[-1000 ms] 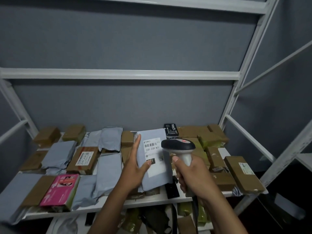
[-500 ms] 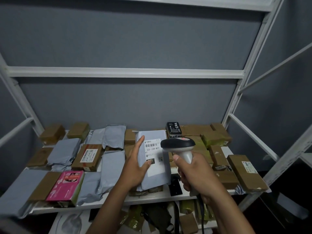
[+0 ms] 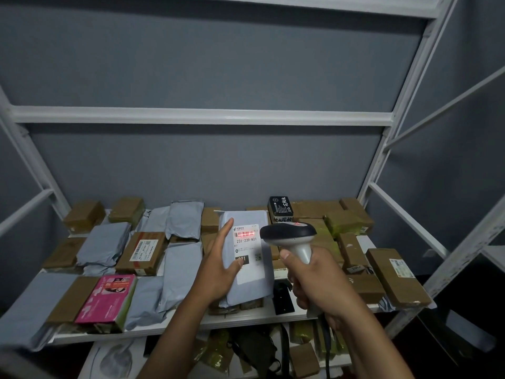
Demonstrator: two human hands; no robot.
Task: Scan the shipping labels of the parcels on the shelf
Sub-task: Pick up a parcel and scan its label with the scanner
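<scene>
My left hand (image 3: pixel 218 265) holds a grey mailer parcel (image 3: pixel 254 288) upright over the shelf, thumb pressed on its white shipping label (image 3: pixel 250 265), fingers behind it. My right hand (image 3: pixel 318 283) grips the handle of a grey and black barcode scanner (image 3: pixel 288 233), whose head points at the label. A red scan light falls across the barcode at the label's top. Many other parcels lie flat on the white shelf (image 3: pixel 246 318): brown cardboard boxes, grey mailers and a pink box (image 3: pixel 109 298).
A brown box with a label (image 3: pixel 143 253) lies left of centre, a long labelled box (image 3: pixel 396 274) at the right edge, a black box (image 3: pixel 280 207) at the back. White shelf uprights (image 3: pixel 393 127) frame both sides. A lower shelf (image 3: pixel 218 354) holds more packages.
A red scan light now shines on the label's barcode; it was absent before. The parcel and the scanner keep nearly the same position relative to each other.
</scene>
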